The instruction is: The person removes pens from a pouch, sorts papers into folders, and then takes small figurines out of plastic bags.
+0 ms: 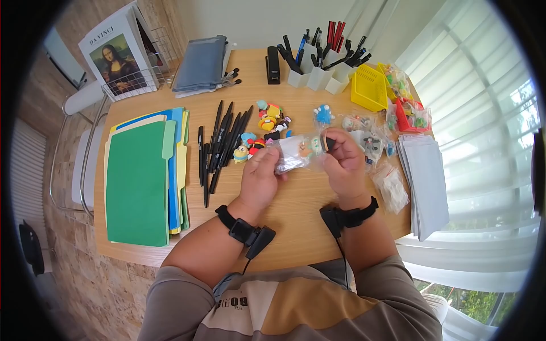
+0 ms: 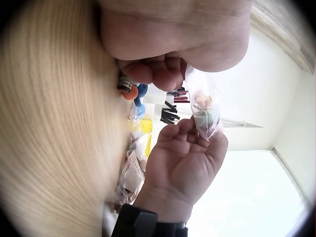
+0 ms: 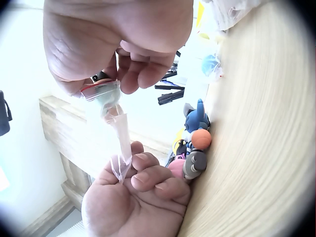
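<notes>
Between the two hands, above the table, is a clear plastic bag [image 1: 293, 154] with a small figure [image 1: 313, 145] of pale green and tan inside. My left hand [image 1: 260, 177] pinches the bag's left end between thumb and fingers. At the other end, my right hand [image 1: 344, 165] pinches the bag with curled fingers, by a dark piece [image 1: 328, 142]. In the right wrist view a red line runs along the bag's edge [image 3: 101, 87] at the right fingertips. The left wrist view shows the figure [image 2: 204, 111] inside the bag, close to the right fingers.
Colourful figures [image 1: 267, 122] and black pens [image 1: 227, 133] lie left of the hands, with folders [image 1: 139, 182] beyond. To the right are bagged figures [image 1: 369, 142], an empty-looking bag [image 1: 391, 187], white paper [image 1: 422, 184], a yellow basket [image 1: 368, 88] and a red basket [image 1: 410, 116]. Pen holders [image 1: 318, 78] stand behind.
</notes>
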The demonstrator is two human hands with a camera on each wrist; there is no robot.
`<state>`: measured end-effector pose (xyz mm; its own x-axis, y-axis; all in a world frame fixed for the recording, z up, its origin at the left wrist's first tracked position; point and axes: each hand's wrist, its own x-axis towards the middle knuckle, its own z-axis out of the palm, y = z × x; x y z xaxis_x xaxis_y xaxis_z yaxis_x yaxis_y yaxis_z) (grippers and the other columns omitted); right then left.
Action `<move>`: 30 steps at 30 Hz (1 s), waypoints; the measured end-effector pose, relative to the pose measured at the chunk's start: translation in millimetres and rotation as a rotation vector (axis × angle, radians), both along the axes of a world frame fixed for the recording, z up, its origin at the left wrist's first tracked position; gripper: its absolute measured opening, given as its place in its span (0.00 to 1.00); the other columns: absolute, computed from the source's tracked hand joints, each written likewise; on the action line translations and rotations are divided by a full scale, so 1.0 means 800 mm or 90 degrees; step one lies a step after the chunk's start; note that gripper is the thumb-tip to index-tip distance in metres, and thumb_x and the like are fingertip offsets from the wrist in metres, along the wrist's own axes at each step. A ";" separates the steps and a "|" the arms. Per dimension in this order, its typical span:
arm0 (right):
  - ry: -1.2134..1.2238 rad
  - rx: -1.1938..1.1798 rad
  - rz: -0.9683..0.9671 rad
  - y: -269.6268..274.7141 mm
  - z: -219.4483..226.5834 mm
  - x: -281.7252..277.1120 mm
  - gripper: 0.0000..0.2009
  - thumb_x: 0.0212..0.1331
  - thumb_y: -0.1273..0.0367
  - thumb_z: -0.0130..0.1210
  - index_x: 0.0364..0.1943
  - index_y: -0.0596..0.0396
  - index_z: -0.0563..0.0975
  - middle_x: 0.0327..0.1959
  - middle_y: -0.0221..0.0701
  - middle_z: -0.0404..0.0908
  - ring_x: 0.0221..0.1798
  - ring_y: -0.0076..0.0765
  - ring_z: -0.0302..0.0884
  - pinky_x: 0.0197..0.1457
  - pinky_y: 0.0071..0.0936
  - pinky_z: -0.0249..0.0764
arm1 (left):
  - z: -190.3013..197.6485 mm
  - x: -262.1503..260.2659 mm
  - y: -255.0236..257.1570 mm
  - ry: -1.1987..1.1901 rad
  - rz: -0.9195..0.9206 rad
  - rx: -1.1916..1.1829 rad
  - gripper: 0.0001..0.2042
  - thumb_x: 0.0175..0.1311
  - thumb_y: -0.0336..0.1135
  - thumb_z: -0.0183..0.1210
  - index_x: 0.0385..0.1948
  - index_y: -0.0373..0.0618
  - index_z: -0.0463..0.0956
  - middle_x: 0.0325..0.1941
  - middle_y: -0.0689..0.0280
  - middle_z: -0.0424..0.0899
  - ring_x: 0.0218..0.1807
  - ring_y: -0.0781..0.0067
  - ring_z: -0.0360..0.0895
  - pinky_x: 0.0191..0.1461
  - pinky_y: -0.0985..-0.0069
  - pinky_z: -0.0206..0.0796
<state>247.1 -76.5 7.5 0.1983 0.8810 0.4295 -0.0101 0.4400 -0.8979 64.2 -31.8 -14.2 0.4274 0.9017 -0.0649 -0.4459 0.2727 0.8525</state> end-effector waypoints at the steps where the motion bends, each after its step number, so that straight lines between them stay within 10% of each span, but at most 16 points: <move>1: 0.000 0.000 0.000 -0.002 0.001 0.000 0.20 0.51 0.84 0.56 0.51 0.60 0.73 0.51 0.31 0.72 0.46 0.22 0.72 0.50 0.21 0.71 | 0.001 0.000 0.000 0.000 0.004 0.001 0.18 0.74 0.45 0.46 0.43 0.39 0.78 0.35 0.68 0.80 0.31 0.81 0.72 0.33 0.82 0.66; 10: 0.286 0.047 -0.133 0.001 0.011 0.005 0.15 0.63 0.78 0.46 0.54 0.59 0.70 0.46 0.30 0.75 0.43 0.23 0.73 0.46 0.23 0.72 | -0.009 -0.001 -0.002 0.031 0.023 -0.008 0.10 0.70 0.32 0.48 0.38 0.40 0.78 0.36 0.66 0.81 0.34 0.78 0.75 0.36 0.80 0.68; 17: 0.411 -0.028 0.031 0.005 0.004 0.008 0.16 0.65 0.74 0.43 0.56 0.59 0.68 0.46 0.32 0.76 0.42 0.27 0.75 0.43 0.26 0.74 | -0.019 -0.001 -0.004 0.166 -0.041 0.259 0.08 0.58 0.17 0.48 0.30 0.36 0.78 0.30 0.67 0.80 0.33 0.79 0.74 0.39 0.79 0.69; 30: 0.285 -0.129 0.129 -0.003 -0.003 -0.017 0.19 0.67 0.73 0.45 0.62 0.54 0.65 0.47 0.30 0.76 0.43 0.23 0.75 0.44 0.22 0.74 | -0.004 -0.008 -0.007 0.125 -0.131 0.148 0.07 0.64 0.27 0.48 0.30 0.36 0.75 0.33 0.68 0.78 0.37 0.79 0.74 0.44 0.79 0.67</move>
